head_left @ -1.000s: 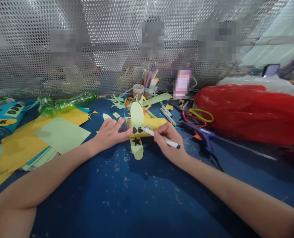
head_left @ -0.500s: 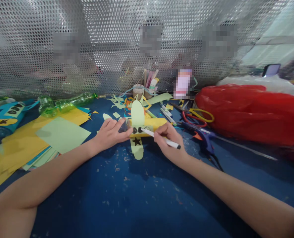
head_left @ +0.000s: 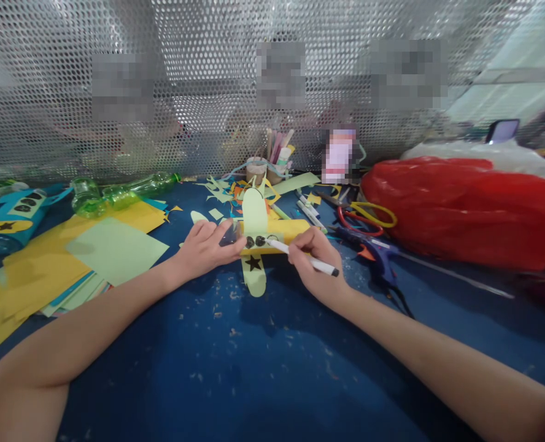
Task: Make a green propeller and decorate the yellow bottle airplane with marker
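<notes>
A toy airplane [head_left: 255, 209] made from a clear plastic bottle wrapped in yellow paper lies on the table, with pale green paper wings. A black star marks its near wing, and dark ovals line a pale strip along its body. My left hand [head_left: 210, 247] grips its clear bottle end, thumb and fingers on either side. In my right hand [head_left: 317, 261] is a white marker [head_left: 323, 266] with a black end, held like a pen. Its tip touches or nearly touches the ovals; the exact contact is too small to tell.
Left lie yellow and green paper sheets [head_left: 118, 248], a blue toy airplane [head_left: 21, 212] and green bottles [head_left: 137, 187]. Paper scraps [head_left: 221, 190] and cups of sticks [head_left: 256, 169] stand behind. Right are scissors [head_left: 359, 218], a blue glue gun [head_left: 380, 261] and a red plastic bag [head_left: 456, 212].
My right hand and the marker have shifted slightly to the right. The oval under the tip looks a little more filled in. My left hand and the toy airplane stay in place.
</notes>
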`<action>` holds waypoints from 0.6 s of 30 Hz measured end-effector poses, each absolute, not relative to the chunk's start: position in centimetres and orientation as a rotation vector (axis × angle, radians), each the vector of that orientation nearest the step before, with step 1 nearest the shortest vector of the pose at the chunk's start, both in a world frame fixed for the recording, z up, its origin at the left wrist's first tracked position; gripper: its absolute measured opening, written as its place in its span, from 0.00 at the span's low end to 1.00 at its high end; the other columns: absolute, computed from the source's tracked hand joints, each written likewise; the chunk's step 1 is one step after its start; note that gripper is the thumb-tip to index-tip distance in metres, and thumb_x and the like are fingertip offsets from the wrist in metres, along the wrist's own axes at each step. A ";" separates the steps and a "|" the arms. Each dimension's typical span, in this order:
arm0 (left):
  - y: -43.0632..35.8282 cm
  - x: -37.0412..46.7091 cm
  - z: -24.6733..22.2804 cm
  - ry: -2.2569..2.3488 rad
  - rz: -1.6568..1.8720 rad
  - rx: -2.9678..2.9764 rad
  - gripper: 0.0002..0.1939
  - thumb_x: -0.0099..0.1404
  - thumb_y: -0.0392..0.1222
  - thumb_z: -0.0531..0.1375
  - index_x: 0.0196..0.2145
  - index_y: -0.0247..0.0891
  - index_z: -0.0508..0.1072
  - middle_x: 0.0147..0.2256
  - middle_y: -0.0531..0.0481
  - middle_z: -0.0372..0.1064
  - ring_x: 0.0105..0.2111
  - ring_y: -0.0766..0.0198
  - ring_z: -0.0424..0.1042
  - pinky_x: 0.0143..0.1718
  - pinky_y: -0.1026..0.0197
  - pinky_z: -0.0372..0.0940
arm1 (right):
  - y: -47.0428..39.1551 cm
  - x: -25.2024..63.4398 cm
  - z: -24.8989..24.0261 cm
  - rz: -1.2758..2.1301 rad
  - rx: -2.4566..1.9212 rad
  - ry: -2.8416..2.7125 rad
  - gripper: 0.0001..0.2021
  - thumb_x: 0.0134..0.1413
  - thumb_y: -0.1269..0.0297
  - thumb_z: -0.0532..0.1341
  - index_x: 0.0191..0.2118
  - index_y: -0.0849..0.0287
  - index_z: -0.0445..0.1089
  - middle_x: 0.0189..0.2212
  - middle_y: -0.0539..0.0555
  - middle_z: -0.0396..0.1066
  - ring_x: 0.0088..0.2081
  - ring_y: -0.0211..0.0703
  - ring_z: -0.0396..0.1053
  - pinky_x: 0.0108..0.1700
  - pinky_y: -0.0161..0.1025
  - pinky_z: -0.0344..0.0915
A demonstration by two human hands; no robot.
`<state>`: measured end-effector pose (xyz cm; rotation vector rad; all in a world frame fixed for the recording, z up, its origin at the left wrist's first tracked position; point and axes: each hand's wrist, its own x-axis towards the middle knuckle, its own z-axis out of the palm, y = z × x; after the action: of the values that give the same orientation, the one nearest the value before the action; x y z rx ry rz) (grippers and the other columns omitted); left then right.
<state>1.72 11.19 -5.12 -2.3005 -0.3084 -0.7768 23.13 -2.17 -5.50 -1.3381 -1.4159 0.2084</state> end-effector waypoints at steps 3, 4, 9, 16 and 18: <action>11.2 1.7 -5.2 -0.297 -0.803 -2.294 0.14 0.67 0.56 0.55 0.47 0.52 0.68 0.48 0.45 0.69 0.35 0.57 0.61 0.39 0.56 0.56 | -2.1 23.2 -5.5 0.226 -1.332 -1.436 0.09 0.55 0.69 0.58 0.28 0.54 0.57 0.20 0.45 0.62 0.21 0.35 0.60 0.24 0.36 0.56; 11.2 1.7 -5.2 -0.294 -0.806 -2.294 0.14 0.67 0.56 0.55 0.47 0.52 0.68 0.48 0.44 0.69 0.35 0.57 0.61 0.39 0.56 0.56 | -2.1 23.2 -5.5 0.225 -1.330 -1.443 0.09 0.55 0.69 0.58 0.28 0.54 0.57 0.20 0.45 0.62 0.22 0.35 0.60 0.24 0.36 0.56; 11.2 1.6 -5.3 -0.337 -0.762 -2.359 0.14 0.67 0.56 0.55 0.48 0.53 0.67 0.49 0.45 0.68 0.36 0.57 0.62 0.40 0.55 0.57 | -2.1 23.1 -5.5 0.210 -1.339 -1.408 0.09 0.55 0.70 0.58 0.28 0.54 0.56 0.20 0.45 0.62 0.22 0.36 0.60 0.24 0.36 0.56; 11.2 1.6 -5.3 -0.335 -0.769 -2.372 0.14 0.67 0.56 0.55 0.48 0.53 0.67 0.50 0.44 0.68 0.36 0.57 0.62 0.40 0.55 0.56 | -2.1 23.1 -5.5 0.213 -1.325 -1.453 0.09 0.54 0.70 0.58 0.28 0.54 0.57 0.20 0.45 0.61 0.21 0.36 0.59 0.23 0.36 0.56; 11.3 1.6 -5.3 -0.325 -0.787 -2.374 0.14 0.67 0.56 0.54 0.48 0.53 0.67 0.49 0.44 0.69 0.36 0.57 0.62 0.40 0.56 0.56 | -2.1 23.2 -5.6 0.215 -1.328 -1.418 0.09 0.55 0.70 0.57 0.28 0.54 0.56 0.20 0.45 0.61 0.21 0.36 0.59 0.23 0.36 0.56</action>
<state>1.65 11.27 -5.29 -2.3736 -0.3250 -0.7868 23.19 -2.09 -5.56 -1.3275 -1.4181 0.2148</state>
